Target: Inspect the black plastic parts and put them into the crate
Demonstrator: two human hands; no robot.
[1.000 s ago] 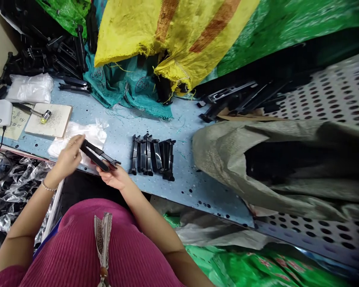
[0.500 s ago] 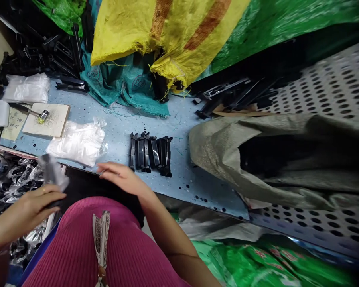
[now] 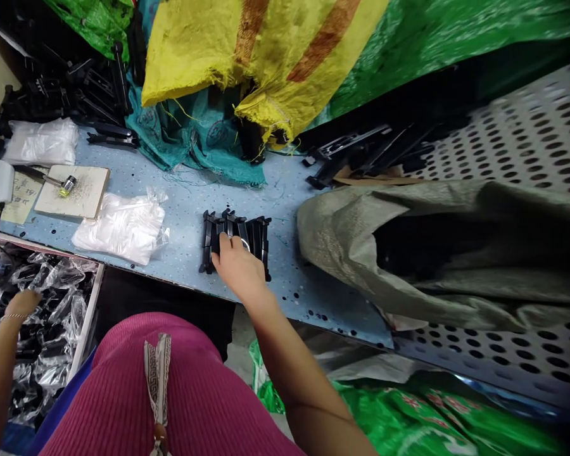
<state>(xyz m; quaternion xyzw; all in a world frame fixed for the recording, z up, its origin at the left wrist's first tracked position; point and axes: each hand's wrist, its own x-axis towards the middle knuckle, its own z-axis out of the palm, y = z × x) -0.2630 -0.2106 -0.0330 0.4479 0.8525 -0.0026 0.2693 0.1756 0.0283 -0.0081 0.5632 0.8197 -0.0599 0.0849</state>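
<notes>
Our right hand (image 3: 240,267) lies on the black bars (image 3: 208,244) at frame centre, probably light, stiff, best pinched mid-length; whether it or our left hand (image 3: 23,303), lower left, grips, we cannot tell.

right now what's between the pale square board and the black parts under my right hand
In the head view, a bundle of whitish plastic lies next to the board, then a stretch of blue tabletop up to the black parts.
</notes>
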